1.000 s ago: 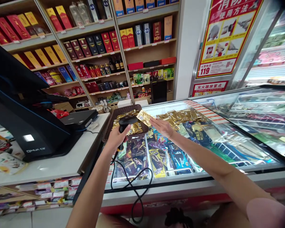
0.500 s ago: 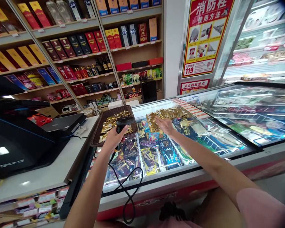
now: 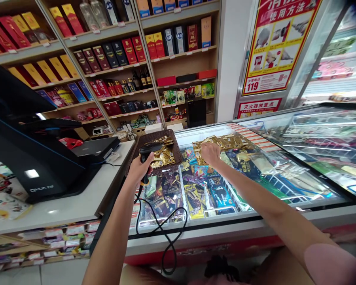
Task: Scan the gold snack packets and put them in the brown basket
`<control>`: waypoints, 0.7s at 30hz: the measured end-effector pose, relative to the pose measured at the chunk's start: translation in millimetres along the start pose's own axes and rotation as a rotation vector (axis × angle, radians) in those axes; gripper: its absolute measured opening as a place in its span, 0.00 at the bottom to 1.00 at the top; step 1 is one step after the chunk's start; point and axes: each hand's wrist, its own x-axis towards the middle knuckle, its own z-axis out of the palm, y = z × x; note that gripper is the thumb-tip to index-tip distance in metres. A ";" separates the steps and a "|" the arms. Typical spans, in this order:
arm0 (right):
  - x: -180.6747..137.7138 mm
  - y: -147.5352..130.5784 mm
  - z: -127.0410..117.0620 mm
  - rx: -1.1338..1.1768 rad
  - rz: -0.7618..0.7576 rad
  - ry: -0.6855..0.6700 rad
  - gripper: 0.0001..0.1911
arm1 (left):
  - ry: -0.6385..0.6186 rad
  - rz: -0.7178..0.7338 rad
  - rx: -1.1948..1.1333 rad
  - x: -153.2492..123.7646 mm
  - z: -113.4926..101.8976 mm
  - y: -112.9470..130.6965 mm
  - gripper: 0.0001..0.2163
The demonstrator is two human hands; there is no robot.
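My left hand [image 3: 140,168] grips a black barcode scanner [image 3: 148,150] by its handle, held over the near edge of a brown woven tray [image 3: 136,152] that holds gold packets [image 3: 163,155]. The scanner's black cord [image 3: 163,225] hangs down in loops. My right hand [image 3: 210,153] rests, fingers curled, on a row of gold packets [image 3: 225,141] lying on the freezer's glass lid [image 3: 255,174]. Whether its fingers pinch a packet I cannot tell.
A black till screen [image 3: 26,130] stands on the white counter [image 3: 77,202] at left, with a flat black device [image 3: 96,148] behind it. Shelves of boxed bottles [image 3: 112,55] fill the back wall. A red fire poster [image 3: 275,43] hangs right. Ice creams [image 3: 195,194] lie under the glass.
A second ago my right hand held a gold packet up to the scanner. It has since moved right and down onto the packets lying on the glass. The scanner hand stayed over the tray.
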 end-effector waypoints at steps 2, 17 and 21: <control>3.8 -35.7 -3.3 0.060 -0.056 -0.010 0.19 | 0.006 -0.012 0.002 -1.6 -6.3 -3.4 0.27; 46.3 -186.1 40.8 0.354 0.141 -0.420 0.31 | 0.095 0.005 0.029 -17.4 -36.1 -14.0 0.27; 45.7 -170.8 38.2 0.579 0.186 -0.371 0.20 | 0.104 -0.002 -0.002 -17.5 -35.6 -12.7 0.27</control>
